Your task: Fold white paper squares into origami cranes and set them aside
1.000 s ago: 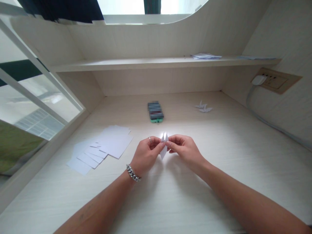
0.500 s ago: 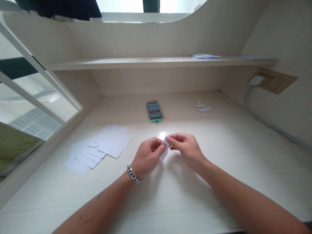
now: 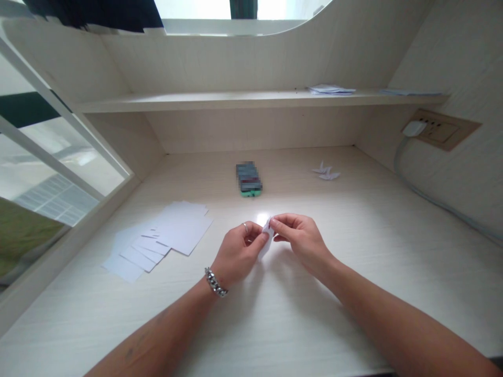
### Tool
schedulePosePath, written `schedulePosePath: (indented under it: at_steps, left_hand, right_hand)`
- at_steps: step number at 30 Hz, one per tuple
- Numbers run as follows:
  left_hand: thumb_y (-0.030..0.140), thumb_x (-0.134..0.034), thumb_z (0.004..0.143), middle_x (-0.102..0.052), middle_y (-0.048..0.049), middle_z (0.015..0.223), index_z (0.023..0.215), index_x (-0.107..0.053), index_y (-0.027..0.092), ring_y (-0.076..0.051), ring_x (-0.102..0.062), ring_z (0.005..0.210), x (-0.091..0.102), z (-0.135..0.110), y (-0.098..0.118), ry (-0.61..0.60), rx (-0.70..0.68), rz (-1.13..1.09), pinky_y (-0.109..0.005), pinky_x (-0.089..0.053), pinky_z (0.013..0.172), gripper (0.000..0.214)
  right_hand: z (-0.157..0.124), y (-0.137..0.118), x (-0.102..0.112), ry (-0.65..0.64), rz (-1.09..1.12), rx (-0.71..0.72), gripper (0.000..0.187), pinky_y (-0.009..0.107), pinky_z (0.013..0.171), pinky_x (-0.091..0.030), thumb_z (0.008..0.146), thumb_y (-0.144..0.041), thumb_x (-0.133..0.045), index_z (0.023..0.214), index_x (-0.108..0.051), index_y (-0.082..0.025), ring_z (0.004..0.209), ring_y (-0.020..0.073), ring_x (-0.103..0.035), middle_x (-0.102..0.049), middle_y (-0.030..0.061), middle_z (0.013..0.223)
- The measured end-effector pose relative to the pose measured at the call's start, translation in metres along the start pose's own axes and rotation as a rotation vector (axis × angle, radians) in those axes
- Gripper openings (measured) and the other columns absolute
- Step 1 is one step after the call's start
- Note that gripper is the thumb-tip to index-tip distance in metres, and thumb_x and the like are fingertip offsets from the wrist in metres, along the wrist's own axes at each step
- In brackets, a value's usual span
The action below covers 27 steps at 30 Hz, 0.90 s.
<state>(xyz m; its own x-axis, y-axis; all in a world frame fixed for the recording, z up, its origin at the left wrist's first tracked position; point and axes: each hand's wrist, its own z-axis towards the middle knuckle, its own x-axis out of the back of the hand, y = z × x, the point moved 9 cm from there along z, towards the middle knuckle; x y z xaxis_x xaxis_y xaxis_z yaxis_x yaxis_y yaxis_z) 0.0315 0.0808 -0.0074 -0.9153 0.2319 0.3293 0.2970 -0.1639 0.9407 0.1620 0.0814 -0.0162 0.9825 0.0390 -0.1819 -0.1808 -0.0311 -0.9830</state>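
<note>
A small folded piece of white paper sits between both my hands, just above the pale desk. My left hand, with a ring and a chain bracelet, pinches its left side. My right hand pinches the paper's upper tip with thumb and forefinger. Most of the paper is hidden by my fingers.
Several loose white paper slips lie spread on the desk's left. A phone in a green case lies further back. Two small folded paper pieces rest at the back right. Papers lie on the shelf; a plug and cable hang at the right wall.
The two upright paper points seen a second ago have been pressed together into one narrower piece. Both hands have closed in slightly and stayed in place.
</note>
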Motion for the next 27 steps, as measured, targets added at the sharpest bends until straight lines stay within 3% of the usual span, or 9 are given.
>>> schedulePosePath:
  at_steps: [7,13,16,20,23,27]
  left_hand:
    - [0.034,-0.062,0.082,-0.063,-0.0032,0.070,0.077,-0.061,0.014,-0.013,-0.054,0.062,-0.002,-0.003,0.000,-0.014,-0.007,-0.003,-0.025,-0.043,0.057,0.020]
    - [0.032,-0.061,0.082,-0.063,-0.0022,0.068,0.076,-0.061,0.015,-0.012,-0.055,0.060,0.001,-0.003,0.006,-0.013,-0.041,0.015,-0.024,-0.044,0.055,0.018]
    - [0.028,-0.060,0.084,-0.065,-0.0019,0.068,0.075,-0.062,0.016,-0.013,-0.057,0.060,0.005,-0.004,0.017,0.001,-0.130,0.172,-0.024,-0.044,0.057,0.015]
    - [0.020,-0.060,0.083,-0.067,-0.0016,0.069,0.076,-0.064,0.017,-0.013,-0.058,0.061,0.005,-0.010,0.034,0.022,-0.297,0.422,-0.026,-0.045,0.061,0.009]
    - [0.017,-0.060,0.083,-0.066,-0.0017,0.070,0.076,-0.063,0.017,-0.013,-0.058,0.061,0.004,-0.013,0.039,0.032,-0.375,0.523,-0.026,-0.044,0.061,0.008]
    - [0.013,-0.059,0.083,-0.066,-0.0025,0.071,0.076,-0.062,0.017,-0.014,-0.058,0.062,0.004,-0.014,0.041,0.023,-0.435,0.612,-0.027,-0.044,0.061,0.008]
  right_hand:
    - [0.000,-0.002,0.000,0.017,0.028,0.015,0.024,0.028,0.065,-0.050,0.071,-0.038,-0.075,0.073,-0.071,-0.015,0.067,0.0136,-0.059,-0.067,0.0029,0.071]
    - [0.000,-0.004,-0.001,-0.056,0.027,0.038,0.020,0.028,0.065,-0.051,0.076,-0.036,-0.071,0.082,-0.068,-0.018,0.073,0.0150,-0.062,-0.067,0.0032,0.079]
    - [-0.003,-0.023,-0.003,-0.164,-0.122,0.220,0.025,0.030,0.071,-0.052,0.075,-0.026,-0.075,0.098,-0.067,-0.022,0.084,0.0176,-0.064,-0.069,0.0046,0.094]
    - [-0.014,-0.046,-0.012,-0.235,-0.558,0.524,0.005,0.028,0.067,-0.050,0.081,-0.019,-0.069,0.083,-0.071,-0.022,0.081,0.0167,-0.063,-0.069,0.0045,0.091]
    - [-0.018,-0.052,-0.014,-0.228,-0.682,0.633,0.009,0.028,0.067,-0.049,0.081,-0.013,-0.069,0.077,-0.071,-0.021,0.075,0.0156,-0.063,-0.069,0.0034,0.083]
    - [-0.019,-0.052,-0.015,-0.248,-0.722,0.670,0.013,0.027,0.071,-0.050,0.080,-0.008,-0.068,0.078,-0.072,-0.021,0.075,0.0145,-0.065,-0.070,0.0025,0.082]
